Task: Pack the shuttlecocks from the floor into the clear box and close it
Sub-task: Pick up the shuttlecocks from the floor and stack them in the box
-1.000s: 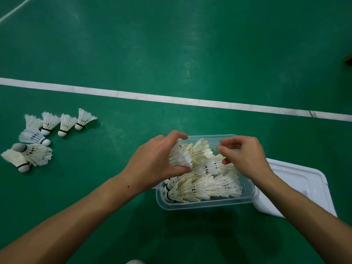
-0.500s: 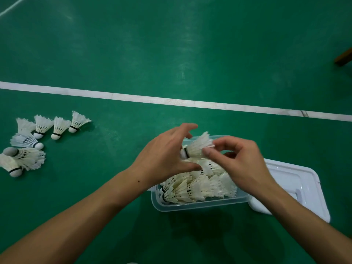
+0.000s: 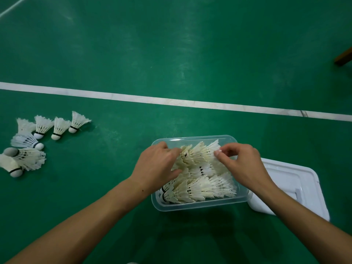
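A clear plastic box [image 3: 200, 205] sits on the green floor, filled with several white feather shuttlecocks [image 3: 202, 189]. Both hands are over its far half. My left hand [image 3: 156, 168] has its fingers curled round the cork end of a shuttlecock [image 3: 198, 153] lying on top of the pile. My right hand [image 3: 242, 164] pinches the feather end of that same shuttlecock with thumb and fingertips. Several more shuttlecocks [image 3: 45, 128] lie on the floor at the left.
The box's white lid [image 3: 297, 185] lies upside down on the floor, touching the box's right side. A white court line [image 3: 171, 101] crosses the floor beyond the box. A brown wooden piece [image 3: 344, 56] shows at the right edge.
The shuttlecock held above the box between both hands has come down onto the pile. Both hands have lowered with it.
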